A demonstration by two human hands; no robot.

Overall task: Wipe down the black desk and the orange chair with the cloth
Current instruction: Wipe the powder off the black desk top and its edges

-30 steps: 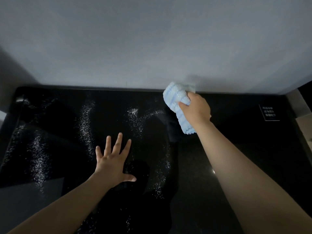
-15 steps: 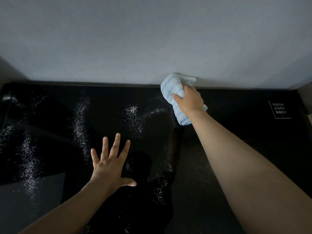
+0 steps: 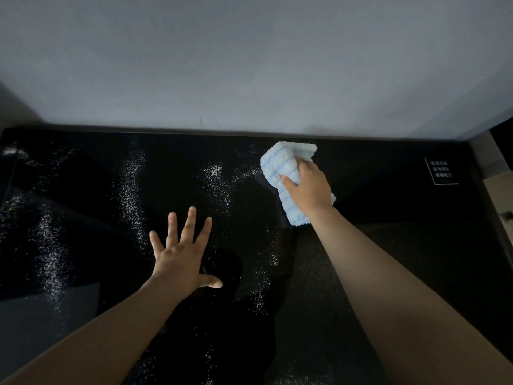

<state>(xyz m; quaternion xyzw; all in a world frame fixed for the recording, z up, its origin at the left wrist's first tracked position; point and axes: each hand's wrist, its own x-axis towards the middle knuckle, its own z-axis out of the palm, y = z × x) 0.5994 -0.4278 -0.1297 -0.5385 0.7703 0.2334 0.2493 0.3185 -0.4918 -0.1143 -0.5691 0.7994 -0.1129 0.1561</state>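
We see a plain indoor room, office or home unclear: glossy black tabletop (image 3: 416, 259) against a grey wall (image 3: 249, 65).

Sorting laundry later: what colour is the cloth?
The cloth is light blue, faintly striped; head view.

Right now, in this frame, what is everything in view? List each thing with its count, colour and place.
desk: one, glossy black, fills the lower half
cloth: one, light blue with white, far centre-right of the desk
specks: many, white, in streaks over the desk's left and centre
label: one, black with white print, far right of the desk
wall: one, grey, behind the desk
left hand: one, fingers spread, flat on the desk near its centre
right hand: one, grips the cloth on the desk
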